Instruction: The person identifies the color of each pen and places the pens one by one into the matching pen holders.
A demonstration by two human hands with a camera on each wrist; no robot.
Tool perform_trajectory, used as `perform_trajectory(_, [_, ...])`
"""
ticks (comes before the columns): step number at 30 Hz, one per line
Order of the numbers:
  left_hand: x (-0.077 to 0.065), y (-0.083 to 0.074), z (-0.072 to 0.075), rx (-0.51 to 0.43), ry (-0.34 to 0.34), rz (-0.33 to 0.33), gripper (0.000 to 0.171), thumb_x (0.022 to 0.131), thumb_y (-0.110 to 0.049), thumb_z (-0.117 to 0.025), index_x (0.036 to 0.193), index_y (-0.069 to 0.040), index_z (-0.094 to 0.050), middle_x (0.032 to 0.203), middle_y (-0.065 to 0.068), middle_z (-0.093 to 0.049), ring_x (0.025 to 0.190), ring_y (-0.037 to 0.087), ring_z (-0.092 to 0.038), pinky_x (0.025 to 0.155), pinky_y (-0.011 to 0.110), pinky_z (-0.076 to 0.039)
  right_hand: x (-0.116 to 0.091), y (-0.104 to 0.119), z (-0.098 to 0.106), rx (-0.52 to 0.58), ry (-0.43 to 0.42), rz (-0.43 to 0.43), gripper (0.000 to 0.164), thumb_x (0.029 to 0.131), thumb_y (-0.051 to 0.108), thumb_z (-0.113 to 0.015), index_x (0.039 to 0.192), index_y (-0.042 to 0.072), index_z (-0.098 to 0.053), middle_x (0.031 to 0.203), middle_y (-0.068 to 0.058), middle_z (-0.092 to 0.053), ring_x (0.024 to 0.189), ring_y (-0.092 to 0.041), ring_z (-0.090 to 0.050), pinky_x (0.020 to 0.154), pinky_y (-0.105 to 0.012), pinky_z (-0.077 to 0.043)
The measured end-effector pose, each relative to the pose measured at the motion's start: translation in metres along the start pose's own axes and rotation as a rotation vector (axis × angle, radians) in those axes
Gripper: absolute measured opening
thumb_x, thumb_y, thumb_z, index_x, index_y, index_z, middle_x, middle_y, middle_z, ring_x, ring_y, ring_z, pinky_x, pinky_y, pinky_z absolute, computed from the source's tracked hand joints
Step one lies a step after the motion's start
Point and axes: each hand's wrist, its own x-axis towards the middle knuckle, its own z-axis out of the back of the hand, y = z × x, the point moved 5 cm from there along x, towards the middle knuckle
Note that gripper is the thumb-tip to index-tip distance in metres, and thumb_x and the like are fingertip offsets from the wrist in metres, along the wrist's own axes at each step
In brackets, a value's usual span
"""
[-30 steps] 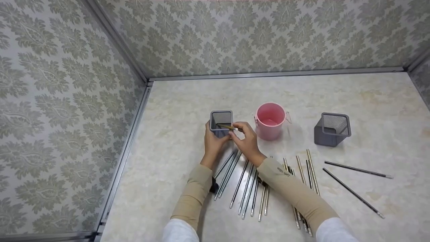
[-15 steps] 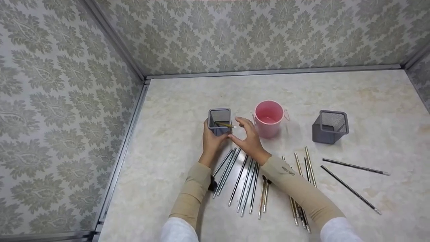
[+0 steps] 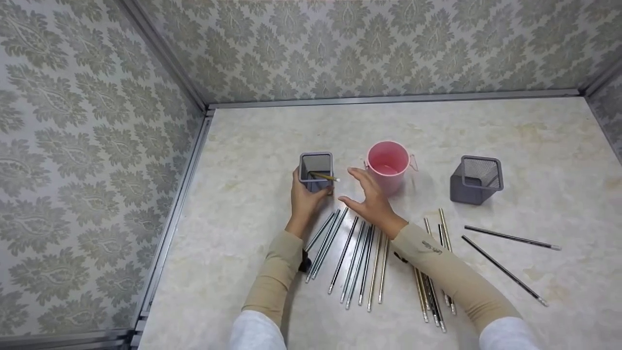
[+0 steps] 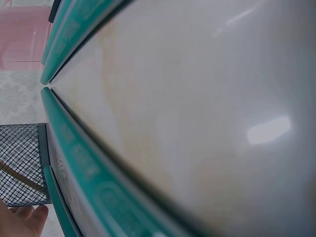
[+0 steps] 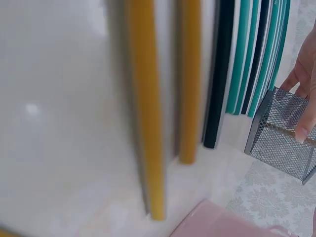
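Observation:
My left hand grips a grey mesh pencil holder, with the thumb along its near side and the fingers round the left. Inside it leans one gold pencil, its white eraser end over the right rim. My right hand is off to the right of that holder, holding nothing, its thumb and fingers spread apart. Right behind this hand stands a pink bucket. In the right wrist view the left thumb lies on the mesh wall, and the pencil shows through it.
Several teal and black pencils lie fanned below the hands, with gold pencils beside them. Another bunch lies partly under the right forearm. A second mesh holder stands at right, above two black pencils.
My right hand has let go of the gold pencil, opened, and drawn back to the right. The pencil now rests in the holder. The left hand keeps its grip.

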Motion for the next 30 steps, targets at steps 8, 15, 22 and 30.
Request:
perform_trajectory(8, [0.0,0.0,-0.001,-0.007,-0.004,0.003,0.092,0.064,-0.017,-0.087,0.139,-0.002,-0.035,0.134,0.02,-0.052,0.124,0.03,-0.049,0.108,0.04,-0.037,-0.008,-0.001,0.012,-0.053,0.021,0.009,0.063,0.072,0.011,-0.081,0.125,-0.008,-0.053,0.124,-0.022,-0.057,0.119,-0.037,-0.05,0.107,-0.039,-0.039])
perform_trajectory(15, [0.0,-0.001,0.0,-0.002,0.009,0.015,0.092,0.065,-0.016,-0.087,0.139,-0.002,-0.035,0.136,0.019,-0.05,0.127,0.029,-0.047,0.11,0.04,-0.035,-0.015,-0.003,0.022,-0.085,0.041,0.019,0.059,0.073,0.01,-0.081,0.123,-0.007,-0.055,0.122,-0.02,-0.058,0.116,-0.035,-0.053,0.105,-0.034,-0.041])
perform_trajectory(22, [0.001,-0.002,0.001,-0.008,0.013,0.01,0.092,0.065,-0.013,-0.086,0.14,-0.002,-0.034,0.136,0.02,-0.05,0.127,0.03,-0.047,0.11,0.041,-0.035,-0.019,-0.003,0.03,-0.099,0.038,0.06,0.056,0.072,0.007,-0.081,0.12,-0.007,-0.057,0.117,-0.019,-0.06,0.11,-0.033,-0.055,0.101,-0.03,-0.044])
perform_trajectory(30, [-0.001,-0.001,0.0,0.01,0.01,0.024,0.092,0.066,-0.016,-0.086,0.14,-0.002,-0.034,0.137,0.019,-0.049,0.128,0.03,-0.046,0.11,0.041,-0.035,-0.026,-0.002,0.033,-0.109,0.06,0.1,0.055,0.073,0.009,-0.08,0.119,-0.008,-0.057,0.117,-0.02,-0.06,0.11,-0.033,-0.056,0.102,-0.029,-0.043])
